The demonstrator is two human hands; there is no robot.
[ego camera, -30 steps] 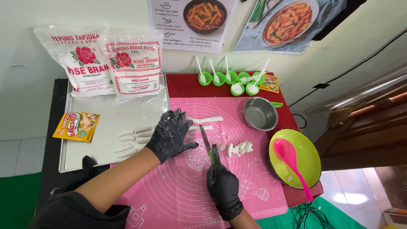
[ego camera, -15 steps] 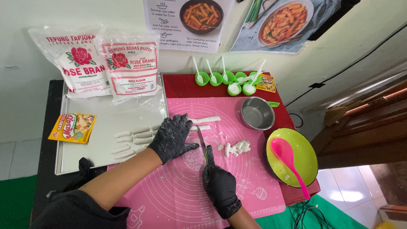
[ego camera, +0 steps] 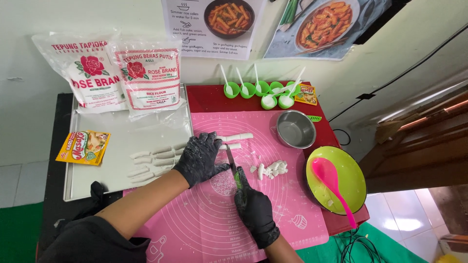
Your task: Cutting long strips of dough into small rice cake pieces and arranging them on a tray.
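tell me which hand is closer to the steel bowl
Right. The right hand with the knife sits below-left of the steel bowl; the left hand lies farther left.

Both hands are wearing black gloves, left hand [ego camera: 201,158] and right hand [ego camera: 254,210], dusted white. Pink mat [ego camera: 292,204] is showing printed white circles and ruler marks. Dough pieces [ego camera: 271,169] are looking white. Red tabletop [ego camera: 209,100], silver tray [ego camera: 122,139], steel-grey bowl [ego camera: 295,129], lime-green plate [ego camera: 348,182] carrying a pink spoon [ego camera: 331,180]. Knife [ego camera: 232,163] handle probably green, mostly hidden.
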